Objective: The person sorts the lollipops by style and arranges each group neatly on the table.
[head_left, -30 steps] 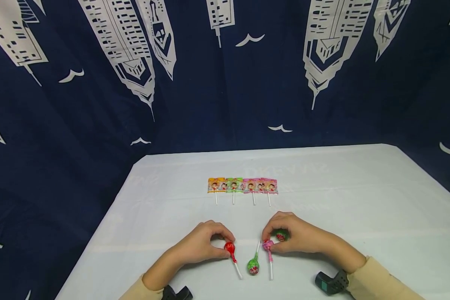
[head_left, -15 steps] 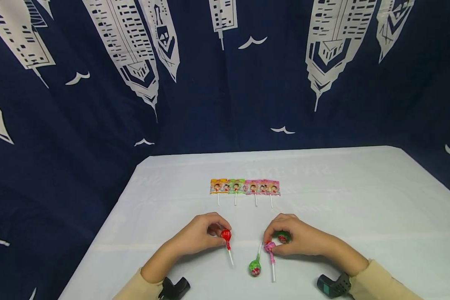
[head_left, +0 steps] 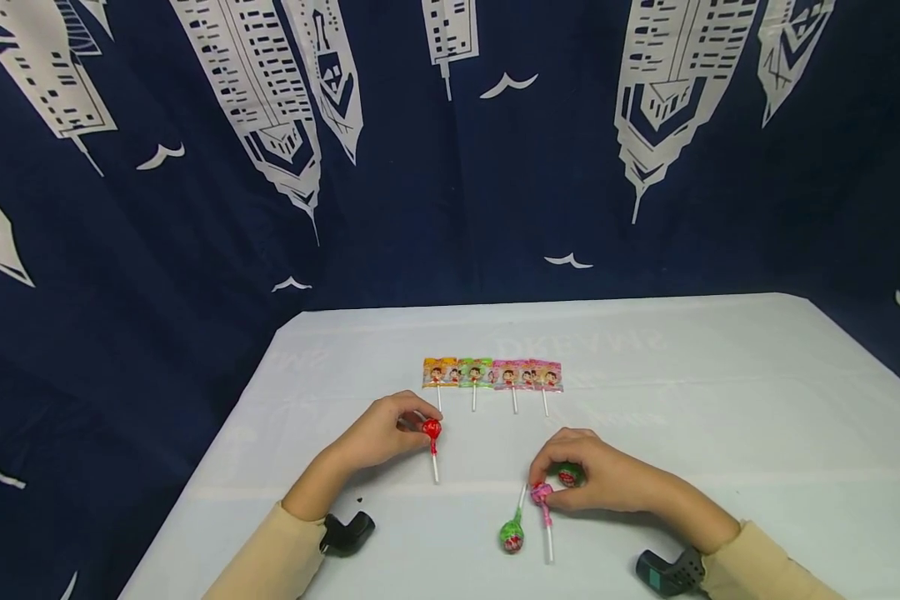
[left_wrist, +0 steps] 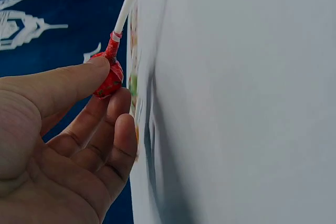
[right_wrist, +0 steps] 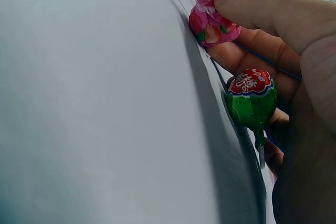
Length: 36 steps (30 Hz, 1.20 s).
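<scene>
My left hand [head_left: 381,432] pinches a red-wrapped round lollipop [head_left: 432,430] by its head, thumb on one side and fingertips on the other. In the left wrist view the lollipop [left_wrist: 109,80] hangs beside the white table, its shadow on the cloth. My right hand [head_left: 607,473] pinches a pink-wrapped lollipop [head_left: 542,493], whose stick points toward the near edge. Beneath the curve of that hand sits a dark green lollipop [right_wrist: 252,98] with a red top, partly covered by the fingers in the head view. Just left of the pink one lies a light green lollipop [head_left: 512,536].
Farther back, several flat-packed lollipops lie side by side: an orange pack [head_left: 440,372], a green pack [head_left: 475,373] and pink packs [head_left: 527,375], sticks toward me. A navy patterned curtain [head_left: 450,192] hangs behind the white table [head_left: 690,358].
My left hand has carried the red lollipop away from the near side, back and to the left, toward the row of flat packs. My right hand stays on the pink lollipop.
</scene>
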Motion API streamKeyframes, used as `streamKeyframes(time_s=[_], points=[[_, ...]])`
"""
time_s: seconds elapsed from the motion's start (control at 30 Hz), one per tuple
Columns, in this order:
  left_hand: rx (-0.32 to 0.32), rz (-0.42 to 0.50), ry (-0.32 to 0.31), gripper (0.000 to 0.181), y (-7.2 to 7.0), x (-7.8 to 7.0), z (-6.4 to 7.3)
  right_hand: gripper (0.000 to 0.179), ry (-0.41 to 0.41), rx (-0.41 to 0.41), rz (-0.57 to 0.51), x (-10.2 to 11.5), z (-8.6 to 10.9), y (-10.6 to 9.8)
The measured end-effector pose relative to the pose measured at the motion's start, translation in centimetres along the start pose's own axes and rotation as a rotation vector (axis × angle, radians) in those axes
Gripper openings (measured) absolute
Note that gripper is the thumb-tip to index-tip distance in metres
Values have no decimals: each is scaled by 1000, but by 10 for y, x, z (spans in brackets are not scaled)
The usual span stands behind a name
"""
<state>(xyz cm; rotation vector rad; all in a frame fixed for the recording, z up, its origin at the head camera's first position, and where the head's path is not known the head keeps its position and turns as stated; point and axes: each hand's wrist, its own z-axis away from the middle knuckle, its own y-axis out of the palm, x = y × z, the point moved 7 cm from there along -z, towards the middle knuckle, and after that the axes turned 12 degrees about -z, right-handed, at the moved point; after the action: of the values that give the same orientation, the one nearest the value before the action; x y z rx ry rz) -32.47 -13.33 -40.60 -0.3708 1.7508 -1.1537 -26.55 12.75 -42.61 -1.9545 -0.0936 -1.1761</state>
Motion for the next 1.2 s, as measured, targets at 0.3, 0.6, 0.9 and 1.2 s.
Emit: streamKeyframes(time_s=[0.3, 0.6, 0.9, 1.2], points=[[-41, -16, -57, 30, -6, 20, -9, 19, -4, -5, -8, 1, 1, 0], [-51, 19, -106, 28, -3, 32, -9, 20, -16, -8, -12, -1, 1, 1], [-74, 55, -120, 25, 0, 41, -8, 21, -29, -6, -16, 0, 0, 1], [-85, 99, -107, 25, 4, 48, -8, 23, -24, -4, -25, 1, 0, 0]])
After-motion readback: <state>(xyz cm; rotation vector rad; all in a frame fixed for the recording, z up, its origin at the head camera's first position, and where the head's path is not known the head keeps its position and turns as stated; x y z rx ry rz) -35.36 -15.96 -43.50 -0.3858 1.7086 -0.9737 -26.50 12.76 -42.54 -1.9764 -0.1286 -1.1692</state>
